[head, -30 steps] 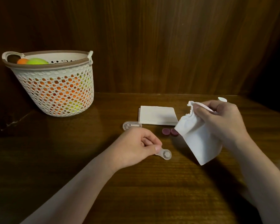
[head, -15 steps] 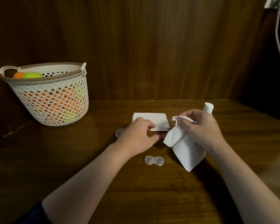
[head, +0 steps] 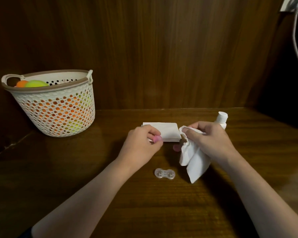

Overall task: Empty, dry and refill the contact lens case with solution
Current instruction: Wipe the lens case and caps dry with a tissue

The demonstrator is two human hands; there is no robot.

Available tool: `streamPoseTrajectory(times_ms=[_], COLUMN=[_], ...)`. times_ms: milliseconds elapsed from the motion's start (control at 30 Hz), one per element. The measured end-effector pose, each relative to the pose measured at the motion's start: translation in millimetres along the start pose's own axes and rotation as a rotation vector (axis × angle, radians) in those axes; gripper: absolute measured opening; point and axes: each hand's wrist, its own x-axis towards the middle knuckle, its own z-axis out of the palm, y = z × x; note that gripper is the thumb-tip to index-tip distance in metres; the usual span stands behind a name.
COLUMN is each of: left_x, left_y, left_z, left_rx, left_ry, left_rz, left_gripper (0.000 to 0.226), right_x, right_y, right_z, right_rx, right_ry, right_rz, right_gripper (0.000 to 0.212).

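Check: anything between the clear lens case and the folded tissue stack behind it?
Head view: only bare table between lens case and tissue stack. Left hand, pinching a pink cap, sits just left of that stretch.

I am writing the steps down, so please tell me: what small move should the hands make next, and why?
Probably bring the pink cap, pinched in the left hand, to the tissue gripped by the right hand and wipe it. The clear lens case lies open on the table, and the solution bottle stands untouched.
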Motion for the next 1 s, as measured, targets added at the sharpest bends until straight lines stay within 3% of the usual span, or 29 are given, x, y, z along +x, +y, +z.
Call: streamPoseTrajectory(times_ms=[100,233,367,533,767,900,1000], left_x=[-9.8,-18.9,-23.4,-23.5,-27.2,-29.2,-29.6], left_y=[-2.5,-13.1,-30.4,-38.4,-32.6,-29.0,-27.7], left_z=[-14.9,-25.6,-23.9,-29.7,-32.9,-35.2,-34.0], left_rx=[-0.243,-0.523,-0.611,-0.686,-0.742,-0.726,-0.682], left_ry=[-0.012,-0.037,-0.061,-0.101,-0.22,-0.166,-0.101], left_rz=[-0.016,-0.093,-0.129,-0.104,-0.089,-0.039,-0.057], left_gripper=[0.021,0.028,0.041,0.044,0.049,0.032,0.027], right_x=[-10.3,-16.7,-9.9,-12.3,-15.9,-18.8,-21.0], right_y=[-9.6,-30.3,-53.0,-44.4,-33.0,-36.0,-38.6], right_z=[2.5,16.9,38.5,56.5,63.3,63.5,60.7], right_rx=[0.105,-0.09,-0.267,-0.265,-0.333,-0.334,-0.247], right_ry=[-0.122,-0.241,-0.303,-0.157,-0.032,-0.013,-0.092], right_rz=[-0.003,-0.091,-0.192,-0.171,-0.128,-0.138,-0.132], right_gripper=[0.018,0.019,0.013,0.03,0.032,0.032,0.036])
